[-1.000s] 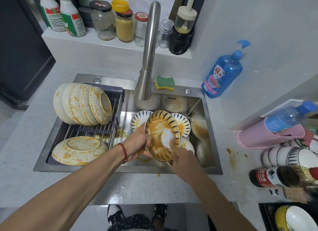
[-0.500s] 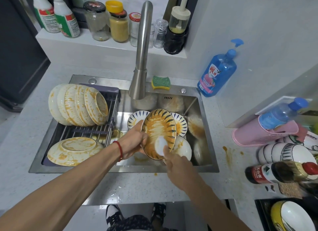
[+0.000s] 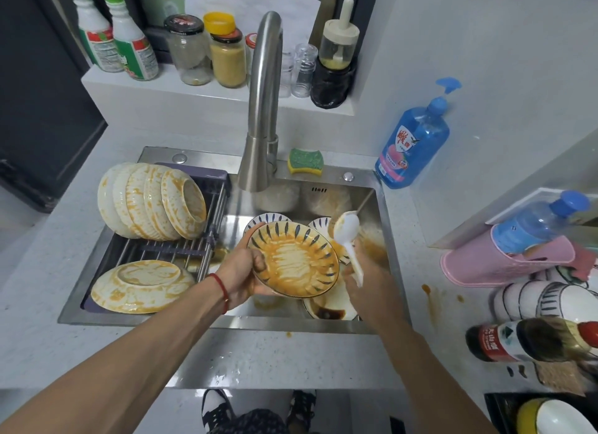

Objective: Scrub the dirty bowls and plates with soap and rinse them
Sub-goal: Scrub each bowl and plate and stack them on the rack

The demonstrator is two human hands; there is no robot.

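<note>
Left hand [image 3: 244,271] grips striped plate [image 3: 296,258] by left rim, thumb curled over edge, plate tilted face-up above sink [image 3: 226,322] front half. Right hand [image 3: 365,281] just right of plate, fingers clenched round white spoon [image 3: 348,239]; spoon long axis runs near-to-far, bowl end up, clear of plate's right rim. Sponge [image 3: 305,161] on sink back edge, soap bottle [image 3: 412,142] at back-right corner; right hand nearer both.

Pale speckled countertop [image 3: 48,304], white wall [image 3: 485,29], raised white ledge [image 3: 207,92], dark cabinet [image 3: 38,110] at left
</note>
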